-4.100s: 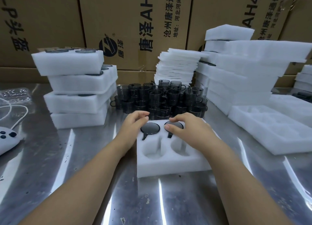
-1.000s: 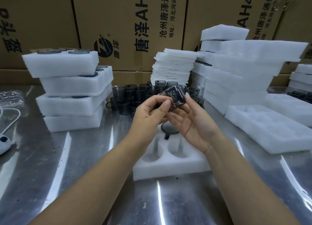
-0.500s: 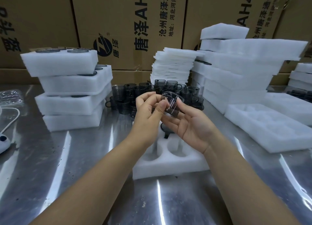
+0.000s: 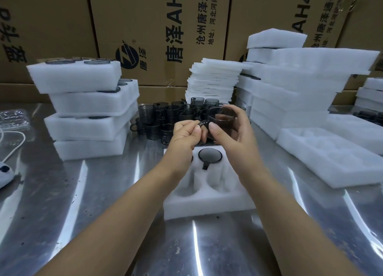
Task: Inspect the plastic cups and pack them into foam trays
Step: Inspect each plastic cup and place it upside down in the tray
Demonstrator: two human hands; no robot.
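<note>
A smoky clear plastic cup (image 4: 221, 118) is held above the white foam tray (image 4: 209, 203) in front of me. My right hand (image 4: 232, 134) grips its body, thumb in front and fingers curled behind. My left hand (image 4: 184, 137) pinches the cup's dark handle. The tray holds one cup (image 4: 210, 156) upside down in its far right pocket; another at the far left is mostly hidden by my left wrist. The two near pockets are empty. A cluster of several loose dark cups (image 4: 165, 118) stands behind the tray.
Filled foam trays (image 4: 87, 110) are stacked at the left. Thin foam sheets (image 4: 213, 81) and taller foam stacks (image 4: 300, 85) stand at the back right, with empty trays (image 4: 331, 161) lying to the right. Cardboard boxes (image 4: 161, 27) wall the back. A white cable (image 4: 12, 147) lies far left.
The held cup has been turned from tilted to roughly upright and shifted slightly right. My left hand moved from the cup's body to its handle.
</note>
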